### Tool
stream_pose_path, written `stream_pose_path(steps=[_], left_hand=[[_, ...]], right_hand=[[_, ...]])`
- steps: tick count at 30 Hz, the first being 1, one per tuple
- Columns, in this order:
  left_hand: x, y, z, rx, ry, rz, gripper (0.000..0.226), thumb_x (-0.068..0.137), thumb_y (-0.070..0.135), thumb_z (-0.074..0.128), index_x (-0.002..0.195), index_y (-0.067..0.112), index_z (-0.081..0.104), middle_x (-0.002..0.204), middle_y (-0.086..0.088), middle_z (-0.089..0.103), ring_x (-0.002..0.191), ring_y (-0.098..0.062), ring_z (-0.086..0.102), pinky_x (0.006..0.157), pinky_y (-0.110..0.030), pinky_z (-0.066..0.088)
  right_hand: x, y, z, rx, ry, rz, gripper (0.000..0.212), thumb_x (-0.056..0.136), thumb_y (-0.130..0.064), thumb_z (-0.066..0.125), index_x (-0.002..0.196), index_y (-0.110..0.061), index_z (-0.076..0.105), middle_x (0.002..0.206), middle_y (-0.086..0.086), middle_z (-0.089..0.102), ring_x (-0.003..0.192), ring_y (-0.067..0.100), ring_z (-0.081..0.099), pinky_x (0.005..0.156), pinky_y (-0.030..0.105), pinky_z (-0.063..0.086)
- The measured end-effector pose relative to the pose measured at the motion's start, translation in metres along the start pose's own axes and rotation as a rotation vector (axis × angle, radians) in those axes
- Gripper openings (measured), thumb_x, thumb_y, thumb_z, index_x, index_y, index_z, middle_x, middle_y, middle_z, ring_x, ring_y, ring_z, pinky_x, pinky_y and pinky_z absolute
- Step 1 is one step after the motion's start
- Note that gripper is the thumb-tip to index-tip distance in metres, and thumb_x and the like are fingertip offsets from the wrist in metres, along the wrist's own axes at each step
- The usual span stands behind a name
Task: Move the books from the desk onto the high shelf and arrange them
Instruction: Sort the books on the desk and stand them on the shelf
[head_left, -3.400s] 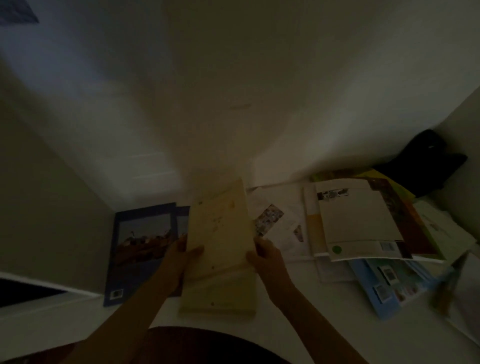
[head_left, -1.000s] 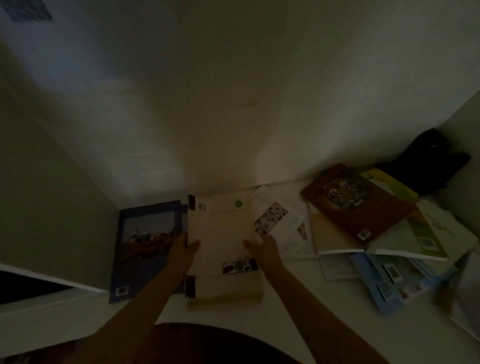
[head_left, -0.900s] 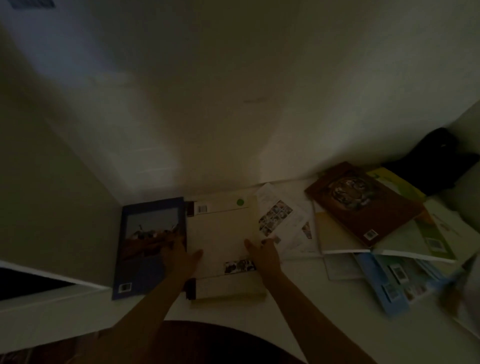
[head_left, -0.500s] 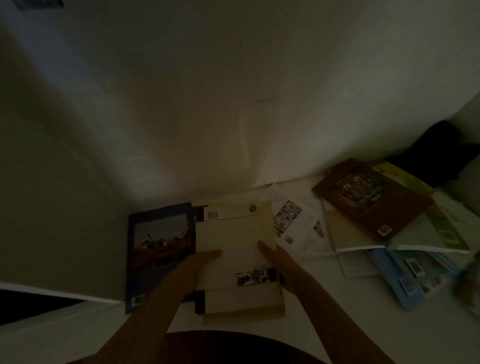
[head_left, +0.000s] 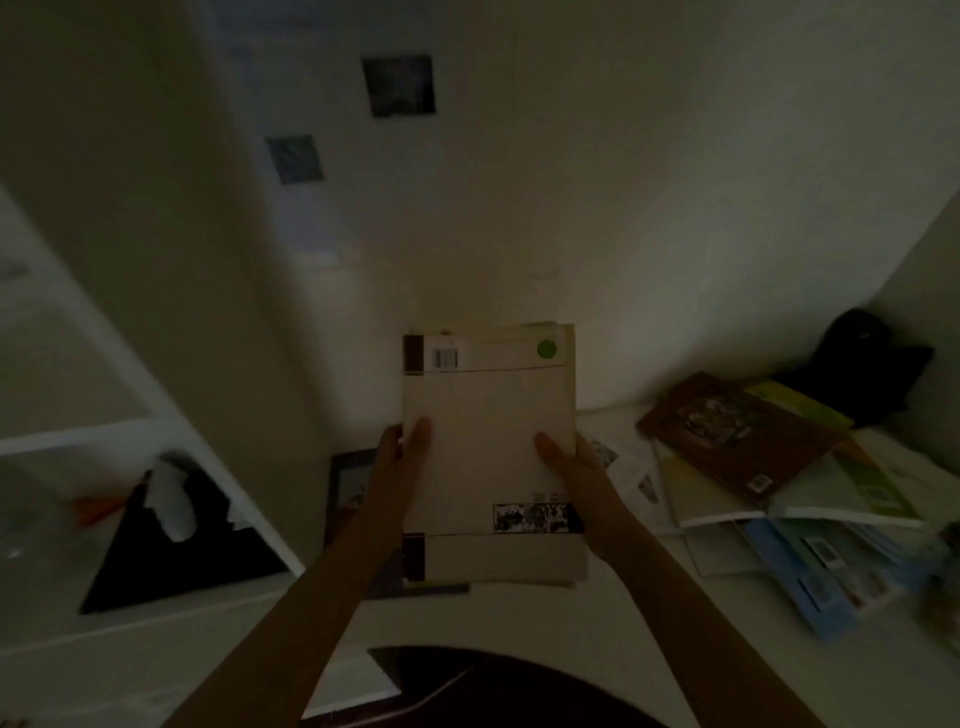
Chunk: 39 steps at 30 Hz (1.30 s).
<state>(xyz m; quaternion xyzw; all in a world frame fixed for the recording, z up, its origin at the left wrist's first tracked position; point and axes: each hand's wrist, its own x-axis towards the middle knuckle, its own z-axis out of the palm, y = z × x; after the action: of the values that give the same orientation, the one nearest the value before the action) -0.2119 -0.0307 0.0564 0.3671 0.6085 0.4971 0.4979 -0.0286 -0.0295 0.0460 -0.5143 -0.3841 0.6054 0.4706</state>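
A small stack of cream books (head_left: 488, 457) is lifted off the white desk (head_left: 613, 597), its top cover showing a barcode and a green dot at the far end. My left hand (head_left: 400, 452) grips the stack's left edge and my right hand (head_left: 563, 467) grips its right edge, thumbs on top. A blue book (head_left: 348, 483) lies on the desk below, mostly hidden by my left arm. At the right a brown book (head_left: 727, 431) tops a loose pile of books.
A white shelf unit (head_left: 93, 431) stands at the left with a dark triangular object (head_left: 171, 540) in its lower compartment. Light blue booklets (head_left: 810, 571) lie at the desk's right front. A black bag (head_left: 862, 364) sits in the far right corner.
Both hands closed on the sides of the cream stack and raised it off the desk. The view tilted up, bringing the shelf unit at the left into sight.
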Motion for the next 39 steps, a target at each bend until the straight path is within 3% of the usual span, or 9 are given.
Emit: stream_pose_path(steps=[4,8,15,22,25,28,31,35,39], left_hand=[[-0.064,0.054,-0.020,-0.014,0.104,0.228,0.028,0.094,0.043,0.042,0.116,0.025,0.039,0.092,0.013,0.053,0.079,-0.004,0.056,0.053,-0.016,0.048],[-0.130,0.117,-0.052,0.033,0.141,0.399,0.031,0.093,0.041,0.047,0.118,0.026,0.036,0.098,0.013,0.054,0.084,-0.004,0.058,0.059,-0.018,0.050],[-0.223,0.218,-0.114,0.074,0.279,0.753,0.044,0.080,0.036,0.065,0.118,0.027,0.045,0.107,0.006,0.060,0.087,-0.006,0.064,0.063,-0.019,0.055],[-0.260,0.305,-0.164,-0.094,0.409,0.974,0.042,0.081,0.035,0.067,0.119,0.034,0.047,0.112,0.008,0.061,0.093,-0.006,0.064,0.073,-0.025,0.054],[-0.251,0.347,-0.185,-0.171,0.460,1.017,0.050,0.078,0.036,0.069,0.122,0.032,0.046,0.122,0.003,0.056,0.109,-0.018,0.056,0.093,-0.044,0.048],[-0.233,0.392,-0.200,-0.223,0.544,1.076,0.055,0.078,0.034,0.070,0.124,0.027,0.042,0.129,0.000,0.051,0.116,-0.024,0.051,0.100,-0.052,0.042],[-0.207,0.427,-0.205,-0.235,0.534,1.147,0.045,0.082,0.029,0.068,0.116,0.028,0.039,0.119,0.001,0.053,0.108,-0.021,0.055,0.095,-0.047,0.047],[-0.158,0.464,-0.202,-0.283,0.555,1.196,0.043,0.082,0.027,0.069,0.111,0.027,0.037,0.121,-0.002,0.053,0.108,-0.021,0.056,0.093,-0.044,0.050],[-0.105,0.496,-0.197,-0.247,0.699,1.248,0.040,0.083,0.028,0.067,0.111,0.025,0.038,0.111,0.005,0.050,0.106,-0.016,0.053,0.096,-0.044,0.048]], right_hand=[[-0.047,-0.052,0.024,-0.001,-0.100,-0.195,0.029,0.093,-0.028,0.053,0.121,-0.023,0.048,0.120,0.004,0.060,0.108,0.023,0.060,0.095,0.041,0.050],[-0.097,-0.099,0.056,0.071,-0.197,-0.324,0.035,0.091,-0.029,0.056,0.124,-0.019,0.053,0.114,0.005,0.066,0.102,0.024,0.065,0.089,0.044,0.054],[-0.170,-0.186,0.121,0.263,-0.379,-0.510,0.010,0.092,-0.019,0.053,0.095,-0.024,0.060,0.074,-0.010,0.073,0.066,0.007,0.069,0.055,0.024,0.056],[-0.197,-0.298,0.201,0.196,-0.601,-0.734,0.018,0.090,-0.024,0.055,0.105,-0.016,0.063,0.087,-0.003,0.072,0.075,0.012,0.069,0.068,0.026,0.059],[-0.189,-0.350,0.239,0.128,-0.683,-0.767,0.016,0.091,-0.027,0.055,0.097,-0.015,0.064,0.080,-0.001,0.071,0.072,0.015,0.068,0.065,0.027,0.057],[-0.173,-0.399,0.276,0.014,-0.725,-0.754,0.024,0.090,-0.034,0.057,0.099,-0.014,0.066,0.086,0.003,0.071,0.080,0.022,0.067,0.073,0.032,0.055],[-0.152,-0.434,0.308,-0.065,-0.669,-0.777,0.034,0.089,-0.035,0.059,0.110,-0.009,0.064,0.095,0.008,0.069,0.086,0.026,0.066,0.076,0.035,0.054],[-0.113,-0.467,0.343,-0.109,-0.407,-0.992,0.043,0.088,-0.032,0.062,0.122,-0.006,0.055,0.112,0.008,0.065,0.097,0.024,0.062,0.082,0.032,0.050],[-0.076,-0.492,0.366,-0.463,-0.103,-1.152,0.094,0.073,-0.057,0.068,0.145,-0.019,0.022,0.140,0.010,0.042,0.122,0.028,0.046,0.098,0.042,0.042]])
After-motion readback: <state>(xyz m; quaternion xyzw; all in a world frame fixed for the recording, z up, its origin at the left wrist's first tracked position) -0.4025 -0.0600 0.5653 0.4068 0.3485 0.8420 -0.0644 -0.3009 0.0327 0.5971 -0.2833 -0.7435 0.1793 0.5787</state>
